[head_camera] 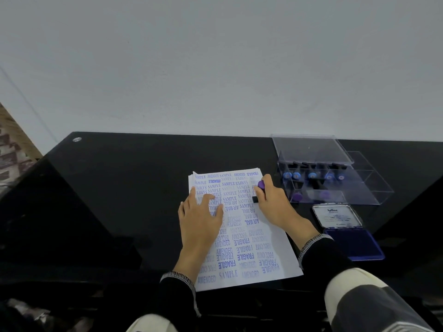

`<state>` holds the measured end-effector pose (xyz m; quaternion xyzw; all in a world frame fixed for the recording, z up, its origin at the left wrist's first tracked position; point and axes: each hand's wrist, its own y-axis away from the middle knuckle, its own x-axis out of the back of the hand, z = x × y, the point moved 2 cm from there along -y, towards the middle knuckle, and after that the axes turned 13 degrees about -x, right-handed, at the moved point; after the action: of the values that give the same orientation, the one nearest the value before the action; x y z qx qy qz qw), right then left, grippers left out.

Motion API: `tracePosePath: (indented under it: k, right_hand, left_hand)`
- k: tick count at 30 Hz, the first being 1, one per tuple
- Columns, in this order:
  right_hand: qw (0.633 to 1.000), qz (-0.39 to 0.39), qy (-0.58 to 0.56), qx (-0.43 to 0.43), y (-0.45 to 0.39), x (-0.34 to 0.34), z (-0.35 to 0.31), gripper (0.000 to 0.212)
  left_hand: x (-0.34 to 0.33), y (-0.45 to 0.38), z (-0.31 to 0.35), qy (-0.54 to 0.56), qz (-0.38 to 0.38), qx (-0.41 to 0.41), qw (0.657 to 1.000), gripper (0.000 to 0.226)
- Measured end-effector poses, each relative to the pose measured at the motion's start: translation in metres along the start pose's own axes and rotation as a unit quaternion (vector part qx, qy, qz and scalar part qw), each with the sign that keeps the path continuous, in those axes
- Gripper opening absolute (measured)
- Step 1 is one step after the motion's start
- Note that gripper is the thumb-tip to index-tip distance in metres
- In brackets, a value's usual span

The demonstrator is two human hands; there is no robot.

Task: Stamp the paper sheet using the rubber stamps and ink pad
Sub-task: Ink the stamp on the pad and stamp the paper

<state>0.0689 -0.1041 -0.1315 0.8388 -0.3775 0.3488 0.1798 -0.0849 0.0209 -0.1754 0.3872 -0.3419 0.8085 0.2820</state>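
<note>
Left hand (200,218) flat on the paper sheet (273,250) — right hand (271,200) grips a rubber stamp (260,190).

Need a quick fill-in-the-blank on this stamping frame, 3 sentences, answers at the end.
1. The right hand grips a stamp with a ____ knob.
2. The left hand rests flat on the ____.
3. The ink pad lies with its lid ____, near the clear stamp case.

Answers: purple; paper sheet; open

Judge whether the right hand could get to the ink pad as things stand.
Probably yes: the open ink pad lies just right of the right hand, nothing between, though that hand grips a stamp.
</note>
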Motion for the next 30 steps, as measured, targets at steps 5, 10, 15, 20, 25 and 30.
tracePosePath:
  k: [5, 10, 15, 20, 25, 30]
  right_hand:
    - [1.0, -0.005, -0.015, -0.003, -0.001, -0.001, 0.002, 0.013]
    - [1.0, -0.016, -0.006, -0.011, 0.001, 0.001, 0.001, 0.012]
    - [0.997, -0.025, -0.021, -0.066, -0.01, 0.021, -0.001, 0.022]
    - [0.96, 0.047, -0.243, -0.133, -0.015, 0.05, 0.003, 0.021]
    - [0.876, 0.046, -0.449, -0.169, -0.003, 0.052, 0.012, 0.019]
    - [0.846, 0.067, -0.508, -0.147, 0.01, 0.047, 0.02, 0.017]
  left_hand:
    - [0.0, 0.0, 0.0, 0.002, 0.0, -0.002, 1.0, 0.033]
    - [0.0, -0.001, 0.0, -0.002, 0.002, -0.003, 1.0, 0.033]
    - [0.002, -0.001, 0.002, 0.002, 0.002, -0.002, 1.0, 0.034]
    - [0.002, 0.0, 0.003, -0.008, 0.009, -0.001, 1.0, 0.034]
    - [0.002, -0.001, 0.003, -0.014, 0.003, -0.004, 1.0, 0.035]
    - [0.002, -0.001, 0.006, -0.049, -0.014, -0.016, 0.999, 0.039]
